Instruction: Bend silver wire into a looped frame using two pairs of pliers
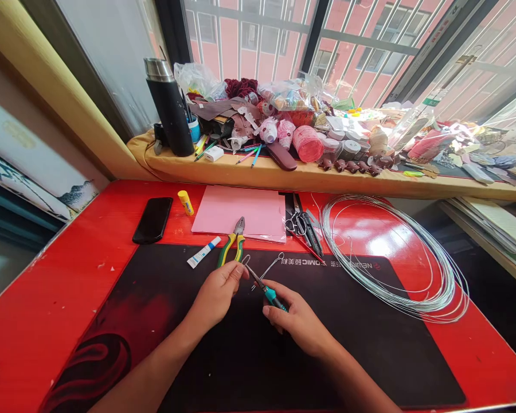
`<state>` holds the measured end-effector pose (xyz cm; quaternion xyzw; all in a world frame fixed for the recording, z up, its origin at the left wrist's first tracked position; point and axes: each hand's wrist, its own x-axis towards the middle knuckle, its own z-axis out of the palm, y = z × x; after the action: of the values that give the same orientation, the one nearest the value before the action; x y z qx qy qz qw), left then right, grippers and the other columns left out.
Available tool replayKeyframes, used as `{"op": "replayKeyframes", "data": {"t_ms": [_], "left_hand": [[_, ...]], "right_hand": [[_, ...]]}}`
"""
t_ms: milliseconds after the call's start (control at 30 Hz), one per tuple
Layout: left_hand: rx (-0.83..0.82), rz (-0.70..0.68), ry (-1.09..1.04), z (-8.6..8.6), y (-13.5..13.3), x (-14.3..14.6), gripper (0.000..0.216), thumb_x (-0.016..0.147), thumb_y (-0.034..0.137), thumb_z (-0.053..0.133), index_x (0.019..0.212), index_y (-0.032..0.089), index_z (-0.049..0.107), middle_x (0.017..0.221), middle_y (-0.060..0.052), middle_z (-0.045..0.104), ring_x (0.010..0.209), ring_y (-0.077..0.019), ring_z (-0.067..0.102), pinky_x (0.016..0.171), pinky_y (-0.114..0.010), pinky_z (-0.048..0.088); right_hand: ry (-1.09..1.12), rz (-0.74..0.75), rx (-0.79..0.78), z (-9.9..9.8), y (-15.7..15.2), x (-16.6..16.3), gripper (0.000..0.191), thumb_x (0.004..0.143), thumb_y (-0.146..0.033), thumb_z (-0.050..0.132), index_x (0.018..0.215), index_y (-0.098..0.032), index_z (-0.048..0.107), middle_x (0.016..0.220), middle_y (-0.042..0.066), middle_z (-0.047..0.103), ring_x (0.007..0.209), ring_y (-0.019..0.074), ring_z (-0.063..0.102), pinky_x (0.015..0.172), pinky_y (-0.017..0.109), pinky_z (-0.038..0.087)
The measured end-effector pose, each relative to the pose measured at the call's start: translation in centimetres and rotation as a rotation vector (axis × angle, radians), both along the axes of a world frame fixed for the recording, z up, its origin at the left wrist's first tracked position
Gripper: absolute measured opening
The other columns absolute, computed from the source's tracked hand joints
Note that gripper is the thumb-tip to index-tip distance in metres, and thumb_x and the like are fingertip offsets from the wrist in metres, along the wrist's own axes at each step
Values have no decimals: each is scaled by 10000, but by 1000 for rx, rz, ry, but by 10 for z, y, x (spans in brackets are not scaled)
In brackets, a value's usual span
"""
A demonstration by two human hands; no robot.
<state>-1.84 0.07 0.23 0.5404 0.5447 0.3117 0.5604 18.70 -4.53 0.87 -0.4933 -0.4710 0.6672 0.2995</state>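
My left hand point(218, 292) pinches a short piece of wire point(246, 260) whose bent loop stands up above the fingertips. From the right, my right hand point(296, 318) grips long-nose pliers point(272, 296) with teal and black handles, and their thin tips reach the wire by my left fingers. Whether the jaws are closed on the wire is too small to tell. Just beyond lies another bent wire piece point(269, 269) with a loop at its end, flat on the black mat point(327, 355). Green and yellow combination pliers point(236, 238) rest behind my left hand.
A large coil of wire point(449, 281) lies at the right. Pink paper point(236, 209), scissors point(298, 223), a glue tube point(203, 252), a yellow glue stick point(186, 203) and a phone point(152, 221) are on the red table point(21, 275). A thermos point(169, 109) and craft supplies crowd the windowsill.
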Motion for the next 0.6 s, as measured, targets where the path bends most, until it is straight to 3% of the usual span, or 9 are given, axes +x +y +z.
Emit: {"op": "replayKeyframes", "data": {"t_ms": [100,233,367,600], "left_hand": [[-123,57,-287,1,4,-3,427,937,599,519,862,190,613,553,81,354,505,-115,355,521,-248,281],[-203,100,-445,8,6,-5,389,920,548,596,917,161,632,613,68,420,482,-75,369,499,-230,248],[-198,99,-441,10,5,-4,387,917,540,611,952,154,629,596,83,399,443,-57,323,462,-223,200],[-161,-4,-334,9,0,-1,378,935,545,573,1001,175,607,627,35,614,479,-122,553,515,-256,388]], "right_hand": [[77,13,-6,1,-4,1,580,855,-402,738,1389,-218,610,887,9,596,751,158,532,664,281,447],[114,26,-10,3,-5,2,584,861,-441,748,1382,-216,613,988,45,657,899,206,591,797,338,473],[129,-17,-6,4,-2,0,563,869,-453,744,1361,-211,617,1027,59,673,945,221,605,859,368,476],[147,-45,-30,8,3,-5,564,862,-450,751,1348,-196,621,992,64,678,921,221,618,819,361,489]]}}
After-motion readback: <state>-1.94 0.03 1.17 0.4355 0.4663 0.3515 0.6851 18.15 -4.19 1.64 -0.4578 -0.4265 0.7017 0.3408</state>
